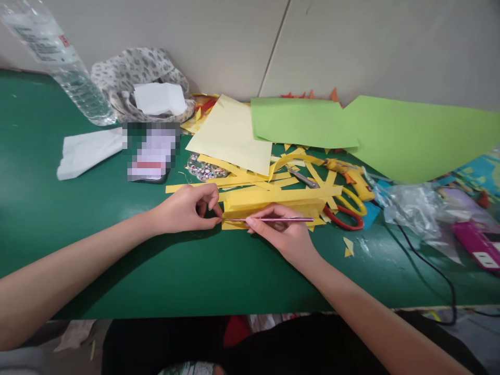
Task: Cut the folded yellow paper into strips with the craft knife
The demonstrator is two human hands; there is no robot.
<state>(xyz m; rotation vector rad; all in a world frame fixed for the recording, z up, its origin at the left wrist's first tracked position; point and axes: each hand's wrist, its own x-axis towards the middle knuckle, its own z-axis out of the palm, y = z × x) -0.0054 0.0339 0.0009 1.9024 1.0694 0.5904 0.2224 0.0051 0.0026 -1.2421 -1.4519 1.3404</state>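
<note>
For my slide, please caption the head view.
Left hand at yellow paper, right hand holding a slim pink rod.

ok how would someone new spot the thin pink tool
On the green table, find the yellow paper strips near the middle. The right hand grips the thin pink tool across them. Its shiny, straight pink shaft stands out against the yellow paper.

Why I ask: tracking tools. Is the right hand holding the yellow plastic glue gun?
No: the right hand grips a thin, shiny pink rod; the glue gun lies apart.
</note>
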